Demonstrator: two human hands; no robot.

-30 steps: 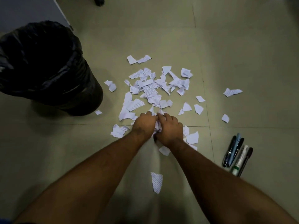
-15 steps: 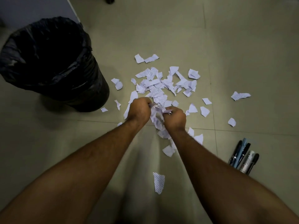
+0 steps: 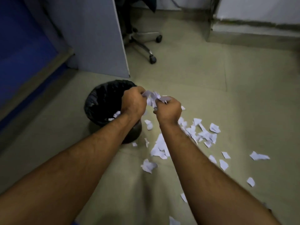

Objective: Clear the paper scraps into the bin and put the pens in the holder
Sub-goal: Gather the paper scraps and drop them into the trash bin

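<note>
white paper scraps (image 3: 152,99) sit bunched between left hand (image 3: 133,103) and right hand (image 3: 168,111), each grip curled tight around them.

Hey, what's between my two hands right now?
In the head view, a crumpled bunch of paper scraps is gripped between the left hand and the right hand, beside the bin.

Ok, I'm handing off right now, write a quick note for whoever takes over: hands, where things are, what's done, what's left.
Left hand and right hand together grip a bunch of paper scraps beside the bin's rim.
Bin: black-lined; a few scraps already inside.
Done: one handful lifted.
Left: drop this bunch in, then gather the loose scraps on the floor. Pens and holder are out of view; pens not yet handled.
</note>
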